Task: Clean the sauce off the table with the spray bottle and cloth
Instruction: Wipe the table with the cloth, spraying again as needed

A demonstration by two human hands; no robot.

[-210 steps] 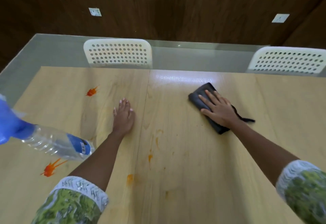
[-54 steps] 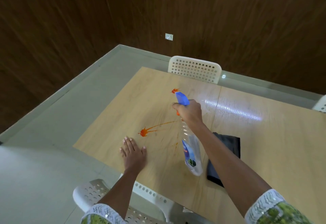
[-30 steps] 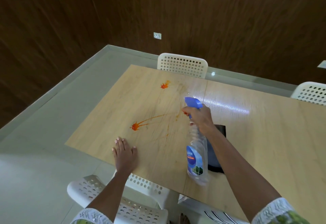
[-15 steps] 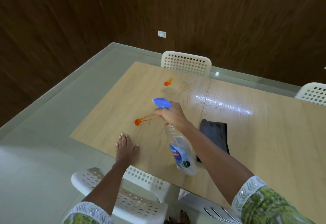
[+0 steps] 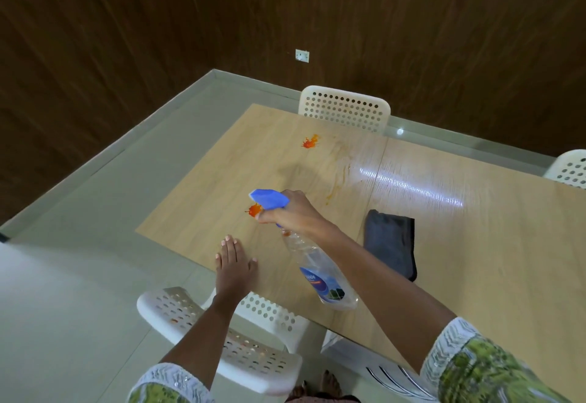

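Spray bottle (image 5: 317,263) gripped by right hand (image 5: 296,212) above sauce (image 5: 253,210); left hand (image 5: 233,263) flat.

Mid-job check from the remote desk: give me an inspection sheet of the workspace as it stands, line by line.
Surface: wooden table, glare strip on the far half; faint orange smears near the centre seam.
Job's things: spray bottle in the air, blue nozzle over the near sauce splat; far sauce splat untouched; dark cloth lying flat beside the right forearm.
Clutter: nothing seen.
Grip: right hand holds the bottle at its trigger head; left hand rests flat on the table's near edge.
Cables: nothing seen.
Surroundings: white perforated chairs, pale floor, dark wood wall with a wall socket.
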